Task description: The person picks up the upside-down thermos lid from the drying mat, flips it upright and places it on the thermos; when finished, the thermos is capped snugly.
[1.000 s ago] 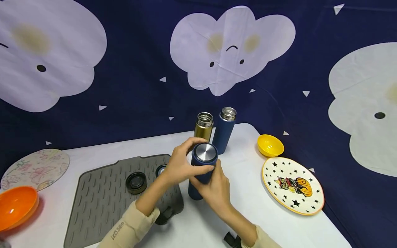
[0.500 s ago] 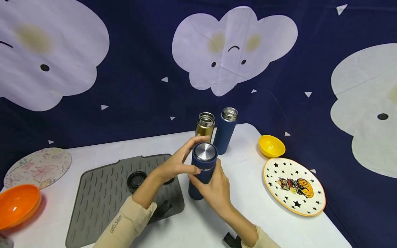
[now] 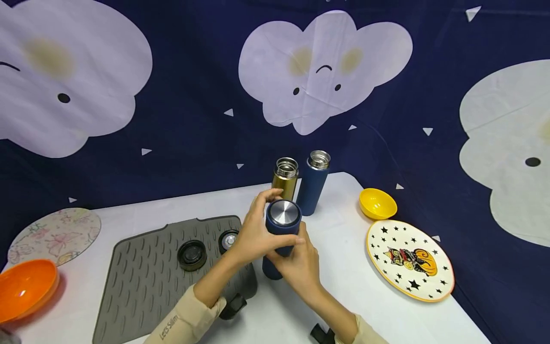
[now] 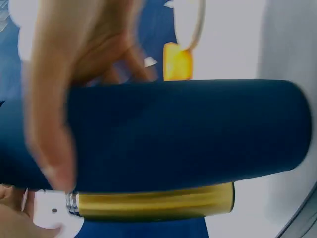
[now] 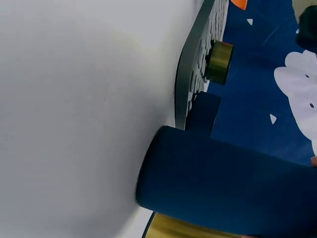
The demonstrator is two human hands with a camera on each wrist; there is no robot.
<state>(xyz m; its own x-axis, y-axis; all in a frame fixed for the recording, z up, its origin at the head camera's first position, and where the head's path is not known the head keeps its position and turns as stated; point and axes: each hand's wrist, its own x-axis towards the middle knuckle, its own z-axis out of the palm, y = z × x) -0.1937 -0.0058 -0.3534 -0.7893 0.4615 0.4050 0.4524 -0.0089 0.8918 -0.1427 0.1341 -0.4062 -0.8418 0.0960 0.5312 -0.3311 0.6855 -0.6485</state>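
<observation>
A dark blue insulated bottle (image 3: 272, 268) stands upright on the white table, its lid (image 3: 284, 212) with a silver disc seated on top. My left hand (image 3: 257, 235) grips the lid from the left, fingers behind and thumb across the front. Lower down, my right hand (image 3: 303, 270) holds the bottle's body from the right, its thumb wrapped over the near side. Right behind stand a gold bottle (image 3: 285, 180) and a second blue bottle (image 3: 312, 186), both with bare steel mouths. In the left wrist view the blue bottle (image 4: 188, 136) fills the middle, with the right hand (image 4: 54, 99) around it.
On the grey drying mat (image 3: 142, 282) at the left lie a dark lid (image 3: 191, 255) and a blue-rimmed lid (image 3: 227, 240). An orange bowl (image 3: 30, 289) and a floral placemat (image 3: 56, 234) are further left. To the right are a yellow bowl (image 3: 378, 203) and a cat-patterned plate (image 3: 410, 260).
Half a second ago my left thumb had slid back to the left, showing the seam under the lid; now it reaches right across the front again. The right hand and bottle stay put.
</observation>
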